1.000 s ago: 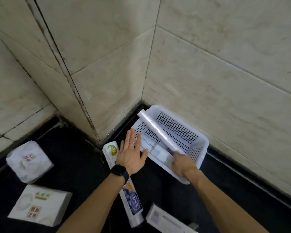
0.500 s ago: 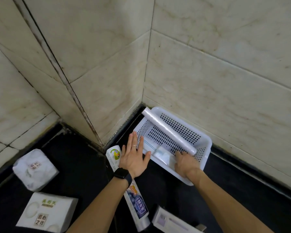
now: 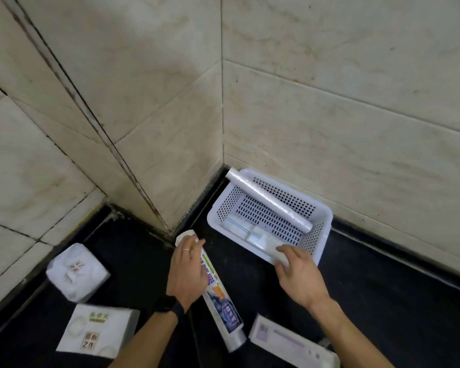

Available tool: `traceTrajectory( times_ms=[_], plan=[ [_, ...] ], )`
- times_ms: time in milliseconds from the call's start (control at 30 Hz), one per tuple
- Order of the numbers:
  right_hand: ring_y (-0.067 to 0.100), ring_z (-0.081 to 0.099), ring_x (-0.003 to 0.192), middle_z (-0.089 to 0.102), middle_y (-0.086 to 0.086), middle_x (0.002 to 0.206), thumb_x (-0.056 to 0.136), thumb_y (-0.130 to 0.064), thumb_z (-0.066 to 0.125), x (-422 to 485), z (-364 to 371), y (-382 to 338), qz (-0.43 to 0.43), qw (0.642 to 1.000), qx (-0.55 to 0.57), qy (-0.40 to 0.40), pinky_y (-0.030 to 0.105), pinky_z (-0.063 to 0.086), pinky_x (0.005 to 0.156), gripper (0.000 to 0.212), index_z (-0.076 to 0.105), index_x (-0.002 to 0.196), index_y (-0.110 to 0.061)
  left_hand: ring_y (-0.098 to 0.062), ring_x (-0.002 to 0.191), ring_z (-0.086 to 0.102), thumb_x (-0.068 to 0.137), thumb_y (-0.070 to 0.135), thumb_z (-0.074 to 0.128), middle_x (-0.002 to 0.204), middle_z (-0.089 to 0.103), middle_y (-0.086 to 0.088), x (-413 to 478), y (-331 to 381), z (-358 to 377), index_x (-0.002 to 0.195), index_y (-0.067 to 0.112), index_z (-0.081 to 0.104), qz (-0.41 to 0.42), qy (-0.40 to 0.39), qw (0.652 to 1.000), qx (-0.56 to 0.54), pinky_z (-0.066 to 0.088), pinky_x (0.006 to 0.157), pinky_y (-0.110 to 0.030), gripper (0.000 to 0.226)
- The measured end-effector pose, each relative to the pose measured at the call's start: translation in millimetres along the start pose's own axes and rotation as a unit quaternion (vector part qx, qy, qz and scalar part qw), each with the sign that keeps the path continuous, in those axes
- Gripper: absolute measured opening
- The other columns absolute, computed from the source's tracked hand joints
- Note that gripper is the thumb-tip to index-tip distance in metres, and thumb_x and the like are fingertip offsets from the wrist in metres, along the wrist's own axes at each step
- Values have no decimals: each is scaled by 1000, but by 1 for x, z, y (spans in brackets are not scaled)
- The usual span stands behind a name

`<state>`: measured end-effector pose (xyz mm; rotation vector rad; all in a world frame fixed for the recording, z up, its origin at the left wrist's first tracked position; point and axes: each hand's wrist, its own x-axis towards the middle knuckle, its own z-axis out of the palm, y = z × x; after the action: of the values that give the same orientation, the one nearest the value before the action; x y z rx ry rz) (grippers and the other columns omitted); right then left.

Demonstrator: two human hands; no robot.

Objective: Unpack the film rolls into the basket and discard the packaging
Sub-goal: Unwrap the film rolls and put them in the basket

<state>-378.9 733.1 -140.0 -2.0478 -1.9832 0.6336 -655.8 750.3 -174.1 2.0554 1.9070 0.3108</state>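
Observation:
A white perforated basket stands on the dark floor in the wall corner. A bare clear film roll lies slanted in it, its far end propped on the back corner rim. A packaged film roll with printed wrapping lies on the floor left of the basket. My left hand is on its upper part, fingers curled over it. My right hand hovers at the basket's near rim, fingers apart, holding nothing.
Small white boxes lie in the basket's near side. Two white tissue packs sit on the floor at the left. A flat white carton lies by my right forearm. Tiled walls close in behind.
My right hand let go of the bare roll, which now rests in the basket, and drew back to the near rim. My left hand dropped onto the packaged roll and curled its fingers.

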Motion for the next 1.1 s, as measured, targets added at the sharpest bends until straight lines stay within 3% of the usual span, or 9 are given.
traceTrajectory(
  times_ms=[67, 200, 367, 467, 567, 733, 900, 967, 1100],
  plan=[
    [27, 50, 131, 59, 6, 138, 95, -29, 59, -25, 7, -1, -16, 999, -13, 43, 37, 39, 113, 43, 58, 135, -13, -31, 136, 40, 62, 10, 77, 144, 47, -10, -19, -8, 6, 135, 18, 52, 77, -55, 993, 64, 34, 113, -48, 77],
    [24, 24, 151, 35, 5, 160, 98, -40, 42, -64, 25, -2, 9, 997, -48, 61, 44, 21, 122, 59, 37, 152, -16, -28, 137, 43, 47, 10, 78, 147, 48, -9, -43, -1, 13, 131, 25, 58, 206, -113, 954, 185, 23, 111, -47, 88],
    [12, -22, 151, -20, -7, 165, 104, -45, 22, -81, 39, 8, 71, 995, -63, -29, 50, -5, 124, 67, -12, 158, -23, -30, 138, 41, 53, 9, 80, 140, 55, -11, -51, 13, 17, 121, 25, 65, 223, -161, 922, 273, 30, 110, -56, 71],
    [9, -29, 148, -30, -11, 161, 103, -42, 26, -85, 38, 13, 60, 994, -68, -58, 54, -5, 123, 73, -22, 155, -24, -30, 121, 58, 50, 10, 85, 115, 68, -9, -52, 13, 17, 104, 25, 72, 222, -185, 911, 294, 29, 107, -56, 58],
    [10, -29, 148, -31, -12, 160, 103, -42, 28, -85, 33, 13, 60, 994, -56, -77, 53, -7, 122, 74, -23, 155, -25, -30, 107, 66, 57, 11, 80, 104, 70, -8, -55, 11, 11, 97, 27, 72, 248, -161, 904, 307, 39, 103, -56, 44],
    [11, -24, 150, -23, -10, 163, 103, -44, 32, -82, 21, 17, 45, 993, -19, -111, 57, 0, 124, 74, -14, 158, -23, -29, 95, 67, 52, 24, 86, 99, 69, -6, -78, 8, 3, 104, 33, 68, 284, -184, 887, 313, 45, 99, -56, 56],
    [16, 8, 154, 14, -4, 167, 101, -56, 39, -107, -20, 4, 6, 991, 115, -61, 39, 15, 125, 71, 18, 159, -23, -16, 96, 64, 61, 54, 74, 97, 63, 3, -101, 19, -22, 120, 38, 56, 252, -136, 930, 230, 37, 108, -47, 63],
    [12, 35, 145, 36, -9, 157, 95, -62, 48, -133, -36, 0, 45, 964, 252, -71, 32, 29, 118, 70, 29, 155, -31, -15, 97, 62, 71, 59, 62, 99, 60, 4, -111, 31, -33, 127, 38, 51, 225, -103, 955, 166, 34, 109, -44, 60],
    [6, 66, 111, 58, -13, 139, 84, -63, 62, -182, -47, -2, 77, 877, 465, -96, 35, 51, 101, 66, 40, 144, -45, -10, 90, 57, 77, 66, 58, 108, 51, 7, -126, 78, -59, 134, 44, 45, 160, -105, 981, 19, 50, 82, -27, 62]
  ],
)
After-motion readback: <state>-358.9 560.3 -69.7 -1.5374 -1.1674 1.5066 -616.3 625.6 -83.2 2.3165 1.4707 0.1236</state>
